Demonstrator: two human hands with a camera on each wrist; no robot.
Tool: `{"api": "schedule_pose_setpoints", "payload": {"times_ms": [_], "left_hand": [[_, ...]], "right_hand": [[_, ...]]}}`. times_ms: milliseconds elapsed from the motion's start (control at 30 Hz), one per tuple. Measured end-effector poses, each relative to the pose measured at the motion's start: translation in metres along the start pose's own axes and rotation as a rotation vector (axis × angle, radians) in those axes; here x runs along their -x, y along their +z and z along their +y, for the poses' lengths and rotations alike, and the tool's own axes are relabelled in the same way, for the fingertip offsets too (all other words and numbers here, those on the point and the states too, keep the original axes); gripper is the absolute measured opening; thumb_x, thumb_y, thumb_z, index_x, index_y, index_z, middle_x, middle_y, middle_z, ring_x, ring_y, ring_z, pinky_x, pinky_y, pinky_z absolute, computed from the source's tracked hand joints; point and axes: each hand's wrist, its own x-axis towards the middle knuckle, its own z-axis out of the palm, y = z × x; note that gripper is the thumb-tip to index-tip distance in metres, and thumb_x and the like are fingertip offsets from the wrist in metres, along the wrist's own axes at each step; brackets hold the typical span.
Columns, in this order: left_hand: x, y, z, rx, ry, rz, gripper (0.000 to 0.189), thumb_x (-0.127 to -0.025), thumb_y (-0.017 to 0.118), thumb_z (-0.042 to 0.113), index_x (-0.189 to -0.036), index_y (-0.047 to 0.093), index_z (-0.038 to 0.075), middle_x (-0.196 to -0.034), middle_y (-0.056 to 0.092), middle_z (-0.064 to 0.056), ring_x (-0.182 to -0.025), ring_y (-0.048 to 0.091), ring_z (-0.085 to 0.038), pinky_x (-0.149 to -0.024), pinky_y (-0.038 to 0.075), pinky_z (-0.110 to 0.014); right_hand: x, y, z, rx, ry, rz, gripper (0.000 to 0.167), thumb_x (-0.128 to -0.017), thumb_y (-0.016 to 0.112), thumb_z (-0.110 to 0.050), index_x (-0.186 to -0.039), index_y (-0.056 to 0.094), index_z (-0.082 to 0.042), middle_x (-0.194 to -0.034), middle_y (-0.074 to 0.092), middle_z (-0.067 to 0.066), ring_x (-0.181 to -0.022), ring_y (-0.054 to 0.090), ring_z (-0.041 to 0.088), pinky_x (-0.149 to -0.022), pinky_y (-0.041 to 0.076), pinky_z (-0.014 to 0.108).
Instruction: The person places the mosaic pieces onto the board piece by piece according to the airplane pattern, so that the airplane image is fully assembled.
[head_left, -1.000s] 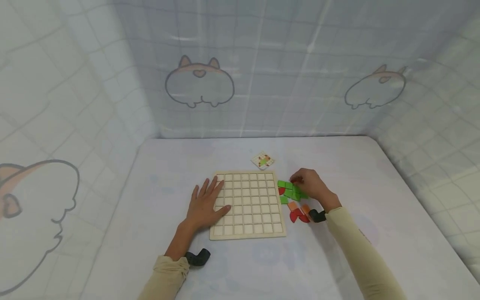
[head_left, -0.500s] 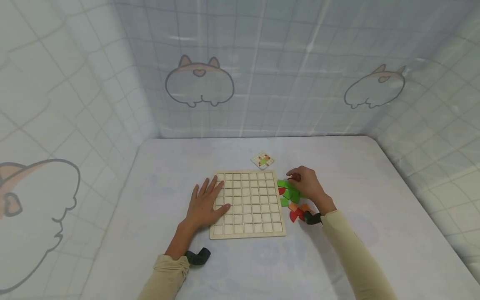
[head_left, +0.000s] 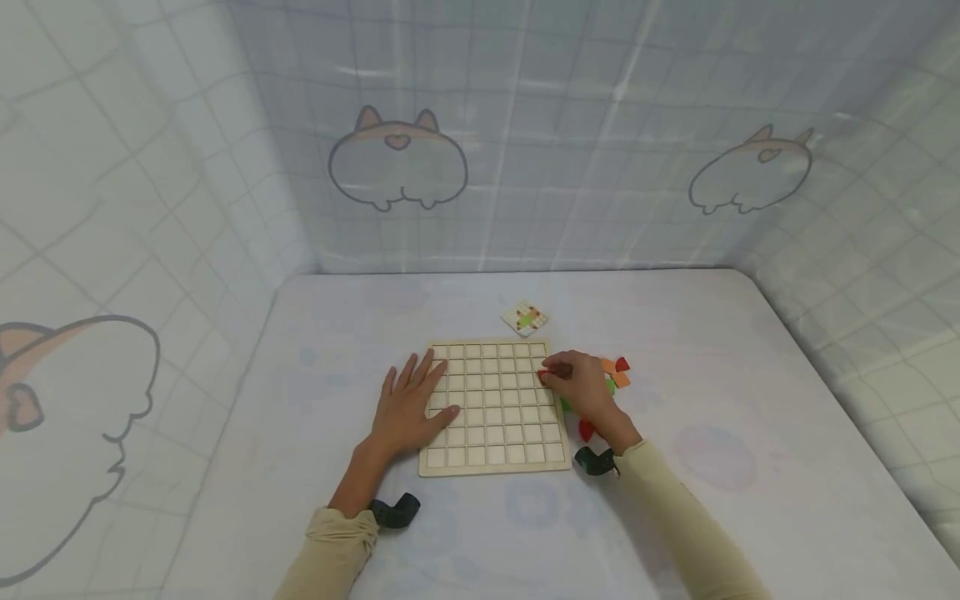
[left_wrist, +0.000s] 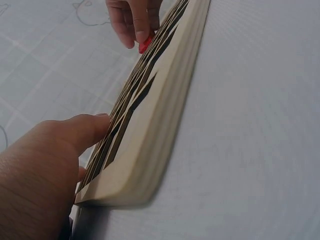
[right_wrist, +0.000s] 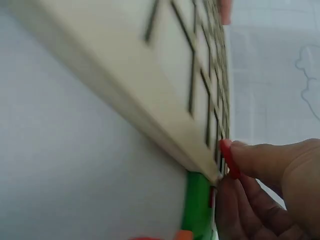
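The right hand [head_left: 581, 390] has moved left from the pile of coloured pieces [head_left: 611, 375] to the right edge of the wooden grid board [head_left: 491, 406]. It now pinches a red piece [head_left: 543, 377] over a cell in the board's rightmost column. Orange and red pieces beyond the hand are now uncovered.

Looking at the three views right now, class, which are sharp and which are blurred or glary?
Head view: evenly lit and sharp, pale glare streaks on the curtain backdrop. Left wrist view: the pale wooden grid board has a soft near edge. Right wrist view: board and red flat piece blurred, very close.
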Motion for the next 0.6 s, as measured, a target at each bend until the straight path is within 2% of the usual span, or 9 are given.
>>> {"api": "schedule_pose_setpoints", "payload": {"times_ms": [200, 333, 600], "left_hand": [[0.0, -0.002, 0.0, 0.001, 0.003, 0.0, 0.081, -0.092, 0.051, 0.062, -0.156, 0.029, 0.016, -0.164, 0.012, -0.006, -0.149, 0.006, -0.032, -0.115, 0.002, -0.057], [0.0, -0.001, -0.001, 0.004, 0.003, 0.006, 0.081, -0.092, 0.05, 0.062, -0.156, 0.029, 0.016, -0.164, 0.012, -0.005, -0.149, 0.006, -0.031, -0.115, 0.001, -0.056], [-0.001, 0.002, -0.002, 0.002, 0.005, 0.009, 0.081, -0.092, 0.049, 0.063, -0.156, 0.029, 0.018, -0.164, 0.011, -0.004, -0.149, 0.007, -0.031, -0.116, 0.0, -0.055]], "right_hand": [[0.002, 0.005, -0.004, 0.104, -0.001, -0.001, 0.008, -0.085, 0.078, -0.01, -0.092, 0.077, -0.007, -0.084, 0.07, 0.0, -0.07, 0.061, 0.013, -0.063, 0.052, 0.03], [0.002, 0.001, -0.003, 0.115, -0.043, -0.022, 0.009, -0.085, 0.077, -0.008, -0.095, 0.076, -0.007, -0.087, 0.071, 0.0, -0.072, 0.06, 0.012, -0.065, 0.053, 0.031], [0.004, -0.011, 0.011, 0.144, -0.044, 0.002, 0.012, -0.085, 0.078, -0.008, -0.097, 0.075, -0.007, -0.093, 0.07, 0.003, -0.075, 0.062, 0.014, -0.066, 0.053, 0.032]]}}
